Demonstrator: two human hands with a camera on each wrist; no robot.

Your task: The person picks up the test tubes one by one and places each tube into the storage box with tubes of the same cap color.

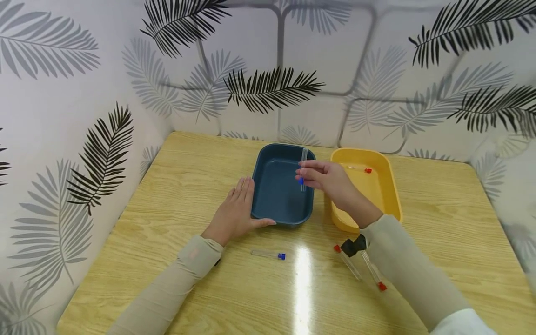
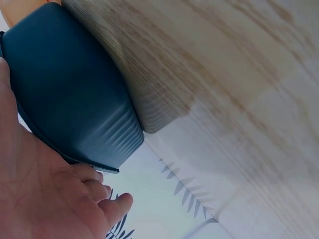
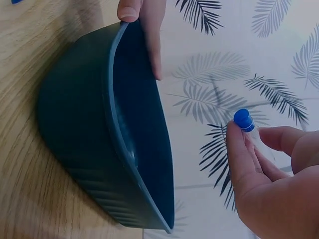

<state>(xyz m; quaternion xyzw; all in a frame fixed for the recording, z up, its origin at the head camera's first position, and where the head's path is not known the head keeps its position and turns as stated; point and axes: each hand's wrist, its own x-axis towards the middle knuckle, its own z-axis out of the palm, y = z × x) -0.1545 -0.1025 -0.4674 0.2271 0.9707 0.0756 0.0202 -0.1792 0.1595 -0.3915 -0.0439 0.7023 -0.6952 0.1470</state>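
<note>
My right hand point(image 1: 324, 179) pinches a clear test tube point(image 1: 304, 154) with a blue cap point(image 3: 243, 119) above the right side of a dark blue bin point(image 1: 280, 195). Along the bin's left rim lies my left hand point(image 1: 234, 214), its fingers straight and the thumb spread over the near left corner. Seen in the left wrist view, the palm point(image 2: 45, 184) is against the bin's rim. Another blue-capped test tube point(image 1: 268, 254) lies on the table in front of the bin.
A yellow bin point(image 1: 393, 200) stands to the right, partly behind my right forearm, with a red-capped tube point(image 1: 367, 170) inside. Two red-capped tubes point(image 1: 349, 265) point(image 1: 374, 270) lie before it. A black object point(image 1: 353, 245) shows by the right sleeve. Behind the wooden table point(image 1: 188, 163) hangs leaf-patterned cloth.
</note>
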